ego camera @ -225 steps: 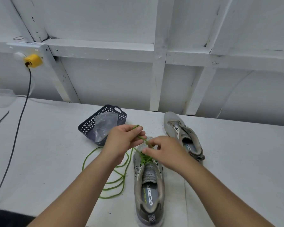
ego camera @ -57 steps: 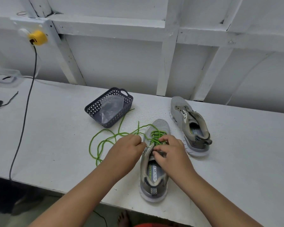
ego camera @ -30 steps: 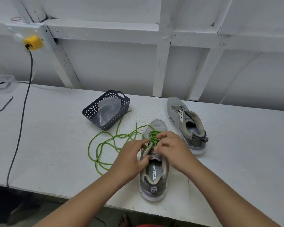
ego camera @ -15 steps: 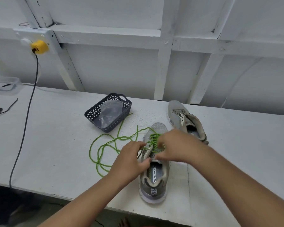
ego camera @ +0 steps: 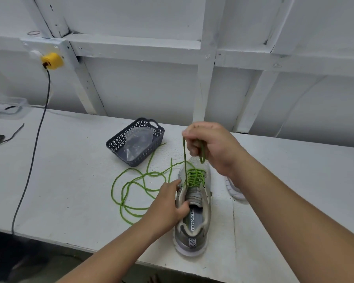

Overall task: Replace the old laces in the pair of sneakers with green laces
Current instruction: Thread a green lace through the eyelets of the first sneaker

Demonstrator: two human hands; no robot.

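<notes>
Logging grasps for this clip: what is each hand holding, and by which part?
The right hand pinches the green lace along its raised strand, above the sneaker. The left hand grips the sneaker's left collar edge.

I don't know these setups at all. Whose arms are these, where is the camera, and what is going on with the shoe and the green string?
No machine here: a person wears a camera on the head, looking down at their own arms. The left hand grips the collar of a grey sneaker on the white table. The right hand pinches the green lace, pulling it up from the eyelets; the slack lies looped to the left. Behind sits a dark basket holding a clear bag. The second sneaker is mostly hidden by the right arm.
</notes>
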